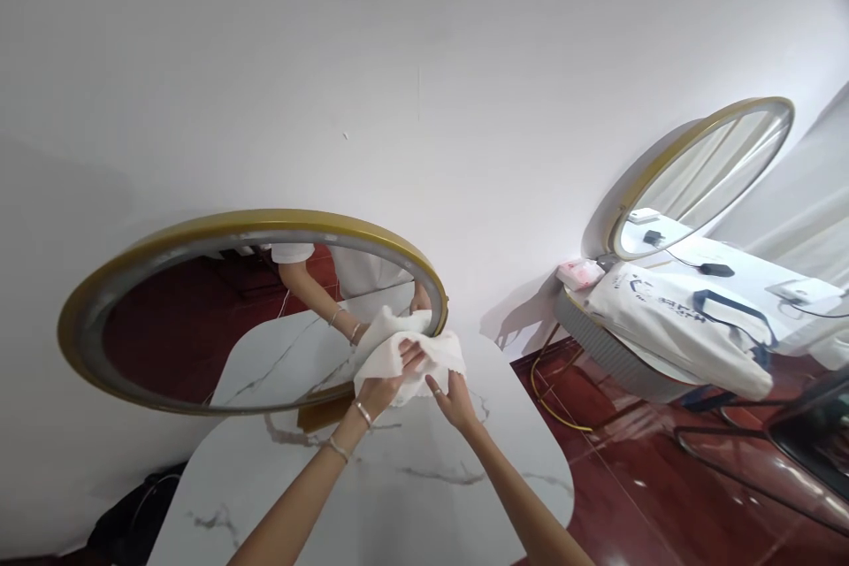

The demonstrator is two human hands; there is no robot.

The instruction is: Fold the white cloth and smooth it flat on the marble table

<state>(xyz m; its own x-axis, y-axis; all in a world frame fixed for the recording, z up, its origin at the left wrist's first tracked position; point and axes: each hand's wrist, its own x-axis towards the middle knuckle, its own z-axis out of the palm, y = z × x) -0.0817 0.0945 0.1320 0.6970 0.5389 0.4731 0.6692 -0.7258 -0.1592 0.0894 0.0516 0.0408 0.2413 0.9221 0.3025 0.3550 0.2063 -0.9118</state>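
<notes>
A white cloth (381,360) is bunched against the lower right rim of an oval mirror (285,218) with a gold frame. My left hand (391,376), with bracelets at the wrist, presses and grips the cloth against the mirror, fingers partly sunk in its folds. Just to the right, my right hand (456,402) holds the cloth's hanging edge, and a ring shows on it. Its fingertips are partly hidden by the fabric. Both hands are above a white marble-patterned table (438,473), on which the mirror's gold base (325,409) stands. The mirror reflects the arms and the cloth.
To the right, a second gold-framed mirror (709,168) leans over another table (616,358), which bears a white printed bag (676,318) and a tissue pack (579,273). A dark bag (136,513) lies at lower left. A yellow cable (557,414) hangs over the red floor.
</notes>
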